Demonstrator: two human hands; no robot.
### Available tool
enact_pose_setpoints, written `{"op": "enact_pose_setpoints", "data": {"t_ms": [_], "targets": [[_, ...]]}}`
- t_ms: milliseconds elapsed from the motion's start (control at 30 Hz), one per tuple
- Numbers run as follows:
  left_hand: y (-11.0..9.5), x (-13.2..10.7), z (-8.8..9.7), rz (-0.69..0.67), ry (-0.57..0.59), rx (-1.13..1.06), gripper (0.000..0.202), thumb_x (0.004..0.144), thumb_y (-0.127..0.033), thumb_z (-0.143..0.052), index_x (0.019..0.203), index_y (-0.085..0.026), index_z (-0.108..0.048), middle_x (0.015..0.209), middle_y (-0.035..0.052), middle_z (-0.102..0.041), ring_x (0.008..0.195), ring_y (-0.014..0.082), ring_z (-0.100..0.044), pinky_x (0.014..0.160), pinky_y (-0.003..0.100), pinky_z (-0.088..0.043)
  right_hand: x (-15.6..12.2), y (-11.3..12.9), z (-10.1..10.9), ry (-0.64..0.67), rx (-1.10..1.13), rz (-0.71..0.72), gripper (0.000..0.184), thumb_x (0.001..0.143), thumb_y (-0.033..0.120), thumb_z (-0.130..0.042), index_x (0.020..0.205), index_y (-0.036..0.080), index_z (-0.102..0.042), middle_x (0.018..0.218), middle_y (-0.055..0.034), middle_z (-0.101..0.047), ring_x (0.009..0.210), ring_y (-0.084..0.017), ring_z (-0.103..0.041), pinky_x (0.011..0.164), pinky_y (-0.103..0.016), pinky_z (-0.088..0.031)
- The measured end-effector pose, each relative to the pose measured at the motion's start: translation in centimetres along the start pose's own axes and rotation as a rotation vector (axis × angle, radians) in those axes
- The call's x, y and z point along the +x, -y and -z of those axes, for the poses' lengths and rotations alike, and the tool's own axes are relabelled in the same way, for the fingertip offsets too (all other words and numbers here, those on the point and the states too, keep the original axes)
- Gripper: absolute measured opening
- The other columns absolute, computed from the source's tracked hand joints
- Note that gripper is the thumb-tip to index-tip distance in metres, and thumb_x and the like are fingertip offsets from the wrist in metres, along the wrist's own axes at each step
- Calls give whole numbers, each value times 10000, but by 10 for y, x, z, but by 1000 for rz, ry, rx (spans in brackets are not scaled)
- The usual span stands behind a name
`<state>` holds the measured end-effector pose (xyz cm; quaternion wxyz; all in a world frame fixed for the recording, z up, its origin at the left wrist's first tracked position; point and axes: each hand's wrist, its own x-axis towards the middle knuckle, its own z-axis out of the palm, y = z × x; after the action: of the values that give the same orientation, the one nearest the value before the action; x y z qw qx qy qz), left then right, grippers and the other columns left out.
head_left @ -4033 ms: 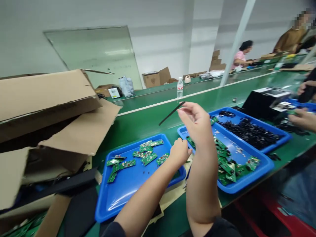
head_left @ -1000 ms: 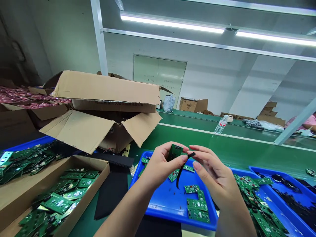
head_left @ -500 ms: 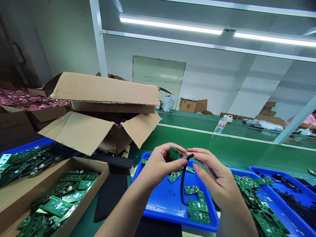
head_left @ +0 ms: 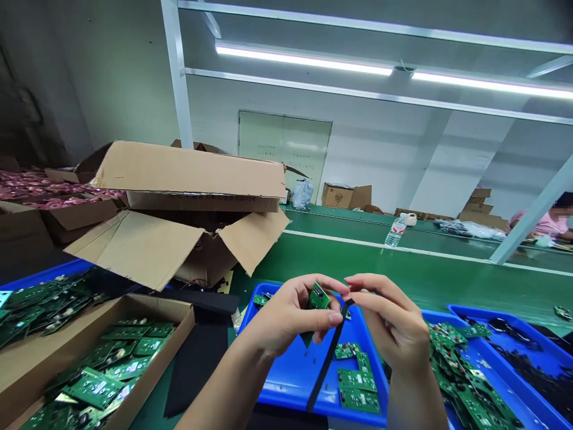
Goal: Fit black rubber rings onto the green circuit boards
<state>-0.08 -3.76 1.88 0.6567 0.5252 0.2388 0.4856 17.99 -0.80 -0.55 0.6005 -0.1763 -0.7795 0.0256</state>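
My left hand (head_left: 290,316) is closed around a small green circuit board (head_left: 319,297), whose lower part the fingers cover. A narrow black strip (head_left: 326,365) hangs by the left thumb and slants down over the blue tray (head_left: 286,382). At its upper end, the bent fingertips of my right hand (head_left: 394,322) are pinched on the strip; the right thumb is mostly hidden. Beneath the hands, several green circuit boards (head_left: 358,380) lie in the tray's right part.
To the left, a cardboard box (head_left: 188,310) holds many circuit boards, with a large opened carton (head_left: 192,173) behind it. Blue trays (head_left: 505,352) of boards and black parts stand right. A water bottle (head_left: 396,231) stands farther back. Another person (head_left: 544,224) sits at far right.
The right hand has turned and its fingers have closed in on the strip's upper end. The strip's lower end has swung left. The view has tilted slightly upward.
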Motion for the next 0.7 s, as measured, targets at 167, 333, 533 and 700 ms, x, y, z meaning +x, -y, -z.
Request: {"op": "enact_pose_setpoints", "data": {"t_ms": [167,333,533,700], "targets": [[1,1,0,-7,13,3,334,663,-254,-840,944,-150,-694,675,-24,-593,434,30,-470,386,136,-350,-1,-3,-4,-84,-147,84,283,845,37,-540,861,242,-733,891,-78,-708,749,-178,-696,612,-294,-577],[0,2,0,-26,-17,16,309,671,-266,-837,932,-165,-707,692,-34,-567,422,21,-462,374,129,-343,2,-4,-9,-145,-227,150,286,840,27,-537,879,238,-726,842,-85,-703,723,-173,-683,589,-295,-566],[-5,-2,-3,-26,-52,45,326,632,-287,-855,904,-187,-705,622,-50,-532,403,23,-416,365,128,-325,5,-11,-13,-107,-246,29,335,883,87,-472,1060,231,-717,918,-96,-701,819,-193,-680,703,-337,-570],[-12,-8,-11,-63,-243,174,309,619,-264,-847,880,-182,-704,614,-49,-518,411,25,-409,388,131,-324,11,-18,-4,-129,-162,-192,270,909,158,-476,1047,199,-704,904,-74,-681,795,-165,-661,717,-303,-564]]}}
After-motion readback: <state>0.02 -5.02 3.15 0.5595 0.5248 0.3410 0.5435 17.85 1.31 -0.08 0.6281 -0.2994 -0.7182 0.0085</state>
